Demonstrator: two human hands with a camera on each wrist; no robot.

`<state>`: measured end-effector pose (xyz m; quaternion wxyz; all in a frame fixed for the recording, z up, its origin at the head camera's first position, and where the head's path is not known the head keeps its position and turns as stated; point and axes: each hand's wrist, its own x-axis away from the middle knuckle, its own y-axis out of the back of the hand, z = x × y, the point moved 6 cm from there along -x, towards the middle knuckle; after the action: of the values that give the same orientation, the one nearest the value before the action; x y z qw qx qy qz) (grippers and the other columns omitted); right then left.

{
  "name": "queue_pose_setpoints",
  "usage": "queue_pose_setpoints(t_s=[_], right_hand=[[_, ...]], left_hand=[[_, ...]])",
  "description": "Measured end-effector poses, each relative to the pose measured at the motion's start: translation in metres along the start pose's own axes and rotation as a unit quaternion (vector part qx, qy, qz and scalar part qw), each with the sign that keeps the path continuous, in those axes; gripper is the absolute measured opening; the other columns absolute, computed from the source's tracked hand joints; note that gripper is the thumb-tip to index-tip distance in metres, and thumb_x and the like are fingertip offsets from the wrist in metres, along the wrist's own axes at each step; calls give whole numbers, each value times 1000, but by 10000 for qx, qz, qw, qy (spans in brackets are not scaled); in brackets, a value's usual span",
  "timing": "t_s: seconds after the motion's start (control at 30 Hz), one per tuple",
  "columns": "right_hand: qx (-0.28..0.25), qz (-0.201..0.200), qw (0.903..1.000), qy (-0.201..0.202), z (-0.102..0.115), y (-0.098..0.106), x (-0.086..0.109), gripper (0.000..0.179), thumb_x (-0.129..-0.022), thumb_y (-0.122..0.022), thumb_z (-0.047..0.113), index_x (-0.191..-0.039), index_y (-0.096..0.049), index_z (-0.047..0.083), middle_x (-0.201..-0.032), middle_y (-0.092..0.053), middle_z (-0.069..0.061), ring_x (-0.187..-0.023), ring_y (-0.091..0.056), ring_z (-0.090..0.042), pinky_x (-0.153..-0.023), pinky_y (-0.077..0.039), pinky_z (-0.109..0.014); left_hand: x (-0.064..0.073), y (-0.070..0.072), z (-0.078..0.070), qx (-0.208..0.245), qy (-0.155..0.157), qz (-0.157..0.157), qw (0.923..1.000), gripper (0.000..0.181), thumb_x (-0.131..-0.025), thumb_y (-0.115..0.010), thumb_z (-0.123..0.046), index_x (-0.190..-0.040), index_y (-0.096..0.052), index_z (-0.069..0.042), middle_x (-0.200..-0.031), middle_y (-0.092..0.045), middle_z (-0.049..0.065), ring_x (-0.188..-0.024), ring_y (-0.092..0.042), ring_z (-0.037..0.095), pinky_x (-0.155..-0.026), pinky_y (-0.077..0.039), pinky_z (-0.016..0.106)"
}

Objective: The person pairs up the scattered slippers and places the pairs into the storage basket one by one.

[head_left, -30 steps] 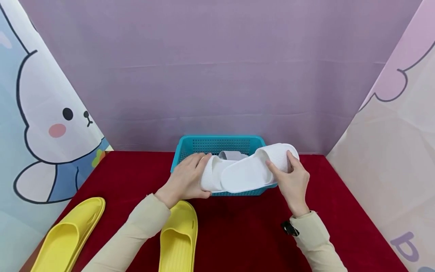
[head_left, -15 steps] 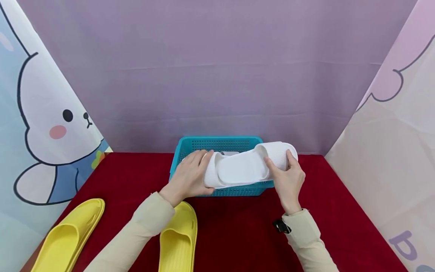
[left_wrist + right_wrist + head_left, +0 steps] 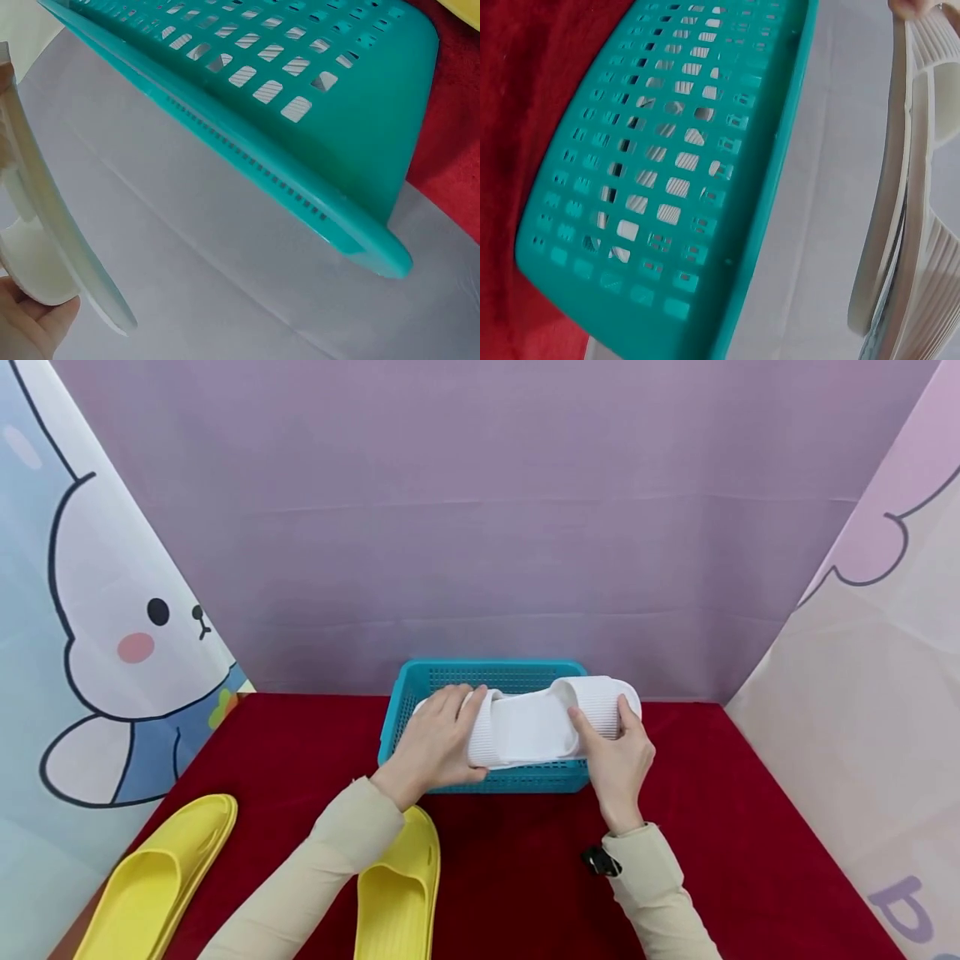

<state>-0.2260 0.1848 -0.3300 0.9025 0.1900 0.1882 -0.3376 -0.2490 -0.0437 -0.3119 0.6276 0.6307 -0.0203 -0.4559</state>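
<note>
Two white slippers with ribbed straps overlap heel to toe above the turquoise basket (image 3: 487, 783). My left hand (image 3: 431, 743) grips the left slipper (image 3: 483, 731) around its strap end, hiding most of the toe. On the other side, my right hand (image 3: 622, 764) pinches the right slipper (image 3: 596, 702) at its strap, thumb in front. The right wrist view shows the two soles (image 3: 885, 217) lying against each other, apart from the basket rim (image 3: 769, 202). Whitish ribbed things (image 3: 679, 187) show through the basket's holes.
A yellow slipper (image 3: 397, 885) lies in front of the basket, partly behind my left sleeve. Its mate (image 3: 157, 877) lies farther left. Both are on the red cloth (image 3: 525, 877). A purple curtain (image 3: 487, 527) hangs right behind the basket, with printed cloths at both sides.
The two white slippers have slid farther over each other. My right hand has come left and my left hand slightly right, so the hands are closer together.
</note>
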Motion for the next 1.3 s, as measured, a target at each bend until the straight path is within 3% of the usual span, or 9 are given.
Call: queue_pose_setpoints(t_s=[0.3,0.67,0.9,1.3], right_hand=[[53,249,9995,-166,1,-6,7,77,-73,-73,45,-133,-47,3,-132,-50,-17,-115,-52,-29,-90,-47,-47],[-9,430,9990,-138,4,-18,11,80,-72,-72,46,-134,-45,4,-133,-49,-16,-114,-53,-27,-90,-48,-45],[-167,421,9990,16,11,-23,14,79,-72,-73,44,-134,-45,3,-133,-50,-15,-112,-54,-26,-89,-49,-45],[-155,572,9982,-97,13,-31,21,82,-72,-72,48,-135,-44,4,-128,-53,-16,-108,-57,-26,-86,-50,-44]], left_hand=[[-2,-5,-6,17,-14,-67,10000,103,-55,-71,-60,-135,-36,-5,-125,-51,13,-112,-49,25,-99,-42,38],[-3,-7,-4,-42,24,33,10000,105,-55,-70,-62,-136,-35,-5,-126,-51,13,-113,-49,25,-100,-42,38],[-5,-7,-1,-76,-4,-62,10000,104,-56,-69,-62,-136,-36,-5,-125,-51,13,-112,-49,26,-99,-43,39],[-7,-9,4,-71,-99,-14,9999,103,-56,-69,-62,-136,-36,-6,-124,-52,12,-111,-49,25,-98,-43,39]])
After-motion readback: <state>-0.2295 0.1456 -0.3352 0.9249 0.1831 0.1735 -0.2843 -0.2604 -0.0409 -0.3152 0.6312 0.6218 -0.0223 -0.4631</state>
